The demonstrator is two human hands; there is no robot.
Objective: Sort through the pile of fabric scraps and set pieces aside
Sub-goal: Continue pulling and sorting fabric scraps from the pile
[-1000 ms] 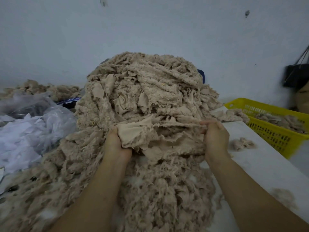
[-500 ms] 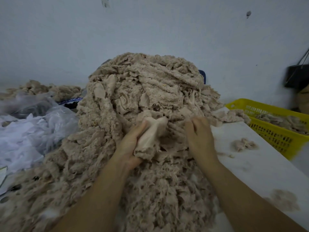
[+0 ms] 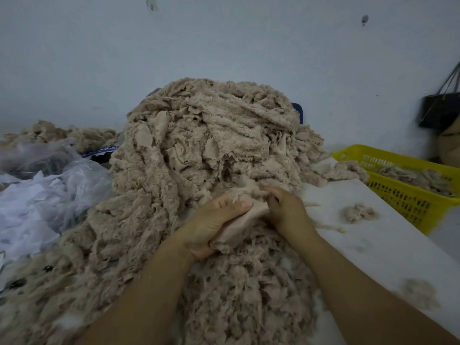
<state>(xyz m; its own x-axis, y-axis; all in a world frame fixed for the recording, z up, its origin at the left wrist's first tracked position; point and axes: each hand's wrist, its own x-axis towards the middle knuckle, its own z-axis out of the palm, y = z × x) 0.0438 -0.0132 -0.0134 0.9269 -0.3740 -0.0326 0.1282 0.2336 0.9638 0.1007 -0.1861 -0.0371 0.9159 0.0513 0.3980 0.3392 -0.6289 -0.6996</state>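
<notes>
A textile workshop: a heap of beige scraps [image 3: 211,150] on a white table [image 3: 373,245], yellow crate [image 3: 403,195], plastic bags [image 3: 49,195], bare wall [image 3: 224,46].

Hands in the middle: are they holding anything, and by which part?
Both grip one bunched beige scrap: the left hand wraps its lower left side, thumb on top; the right hand pinches its upper right end.

Left hand [image 3: 214,226], right hand [image 3: 286,211] — gripping scrap [image 3: 240,226]

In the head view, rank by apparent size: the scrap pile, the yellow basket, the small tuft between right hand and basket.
Largest: scrap pile
Then: yellow basket, cut by the frame
Smallest: small tuft
</notes>
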